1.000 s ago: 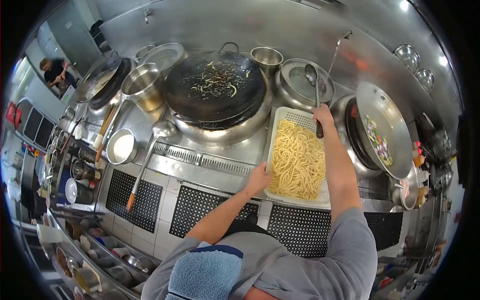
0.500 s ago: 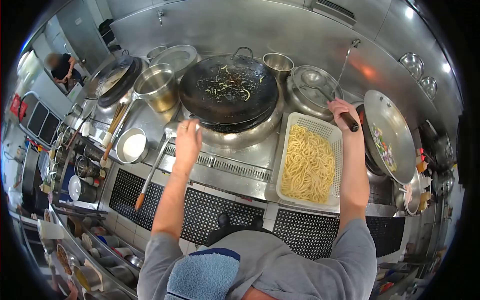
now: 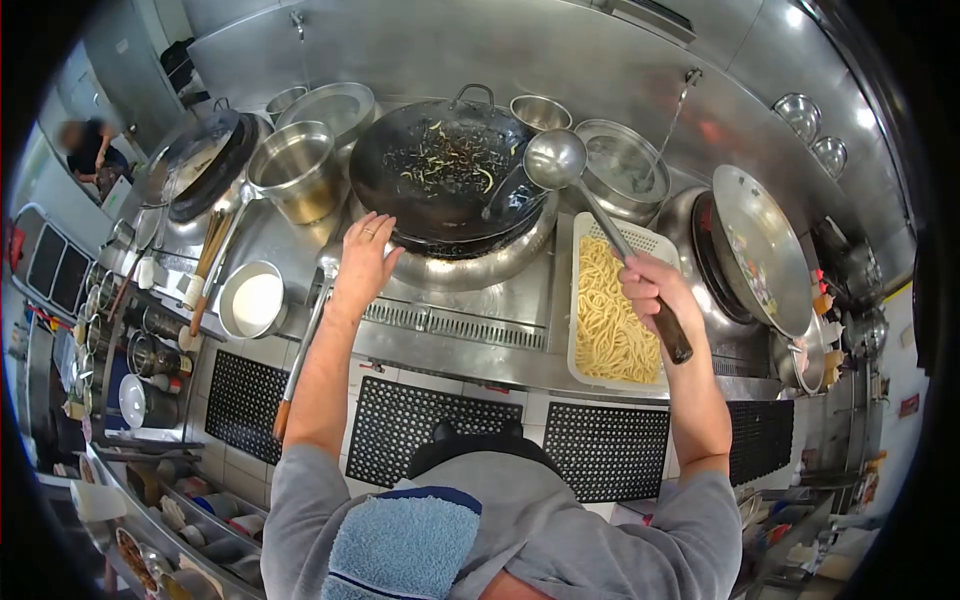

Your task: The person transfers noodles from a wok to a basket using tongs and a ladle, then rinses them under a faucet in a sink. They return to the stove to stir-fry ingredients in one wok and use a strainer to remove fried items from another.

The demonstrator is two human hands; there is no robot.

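Ladle poised over the wok's edge, free hand close to the hot rim.

The ladle (image 3: 557, 158) hangs at the black wok (image 3: 445, 165) rim, right hand (image 3: 650, 290) fingers clamped on its handle; a tilt could spill onto the noodle tray (image 3: 610, 310). Left hand (image 3: 362, 255), fingers apart, rests beside the wok: a burn seems possible.

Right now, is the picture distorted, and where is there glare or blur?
Head view: strong fisheye, black corners, the steel back wall bends; glare spots upper right near the hanging bowls; the wok and noodles are sharp; the person far left is blurred; the ladle in the right hand is clear.
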